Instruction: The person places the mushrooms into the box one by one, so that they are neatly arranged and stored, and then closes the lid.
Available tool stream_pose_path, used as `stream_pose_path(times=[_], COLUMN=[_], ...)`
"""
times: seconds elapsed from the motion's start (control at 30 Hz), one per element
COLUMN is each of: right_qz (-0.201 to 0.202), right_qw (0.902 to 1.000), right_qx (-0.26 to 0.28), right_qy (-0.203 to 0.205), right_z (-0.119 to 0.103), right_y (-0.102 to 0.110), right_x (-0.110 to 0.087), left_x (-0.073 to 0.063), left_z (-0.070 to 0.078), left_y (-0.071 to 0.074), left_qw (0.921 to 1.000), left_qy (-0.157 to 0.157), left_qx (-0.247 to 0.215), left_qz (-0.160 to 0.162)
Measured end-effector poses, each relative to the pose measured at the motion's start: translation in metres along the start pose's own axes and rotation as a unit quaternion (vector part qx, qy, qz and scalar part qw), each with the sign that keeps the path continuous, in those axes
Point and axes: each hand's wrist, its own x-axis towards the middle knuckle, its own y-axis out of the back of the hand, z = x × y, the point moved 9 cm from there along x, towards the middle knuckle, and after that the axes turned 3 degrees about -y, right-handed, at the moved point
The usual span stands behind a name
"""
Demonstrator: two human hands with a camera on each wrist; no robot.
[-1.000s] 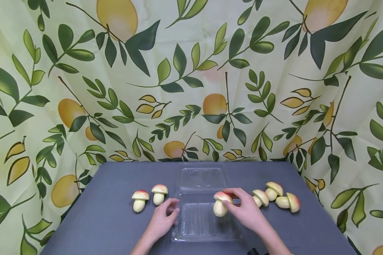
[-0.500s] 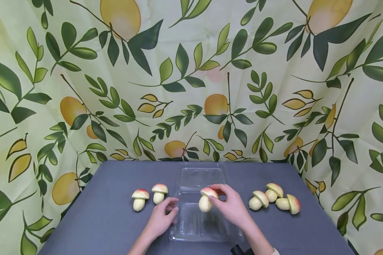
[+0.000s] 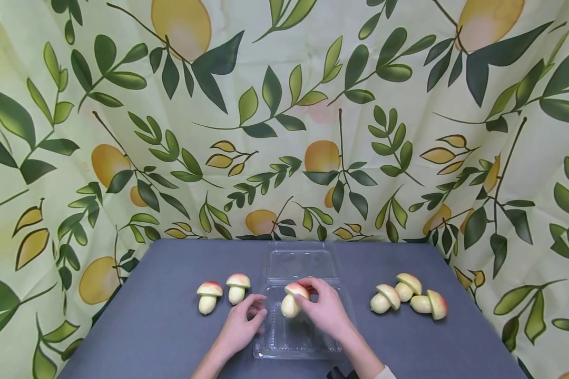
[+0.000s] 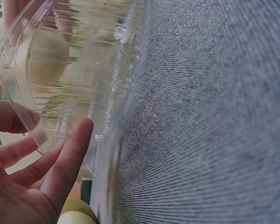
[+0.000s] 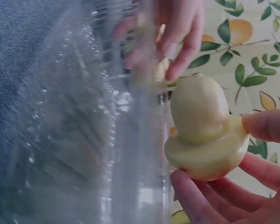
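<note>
My right hand (image 3: 326, 310) holds a toy mushroom (image 3: 291, 308) with a red-tinged cap and a pale stem above a clear plastic clamshell container (image 3: 275, 350). In the right wrist view, thumb and fingers grip the cap, and the rounded stem end of the mushroom (image 5: 199, 105) points away from the palm. My left hand (image 3: 239, 326) is at the left edge of the container, its fingers loosely bent. In the left wrist view, fingertips (image 4: 84, 128) lie against the container's rim and wall; some show through the plastic. The lid (image 3: 301, 263) lies folded back, away from me.
Two more mushrooms (image 3: 208, 297) stand on the grey table (image 3: 170, 337) left of the container. Three others (image 3: 408, 287) are grouped at the right. A curtain (image 3: 284, 131) printed with leaves and fruit rises behind and around the table.
My right hand has carried the mushroom leftward, from the container's right side to over its middle. The left hand stays almost still at the container's left edge.
</note>
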Motion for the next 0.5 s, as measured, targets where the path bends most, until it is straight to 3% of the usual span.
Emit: stream_pose_path(times=[0.5], right_qz=[-0.021], right_qw=[0.9976], right_qx=[-0.064], right_qy=[-0.015], right_z=[0.016], right_y=[-0.034], right_x=[0.001], left_x=[-0.001], left_z=[-0.002], left_y=[0.000], left_qw=[0.9999], left_qy=[0.007], left_qx=[-0.008], left_qz=[0.001])
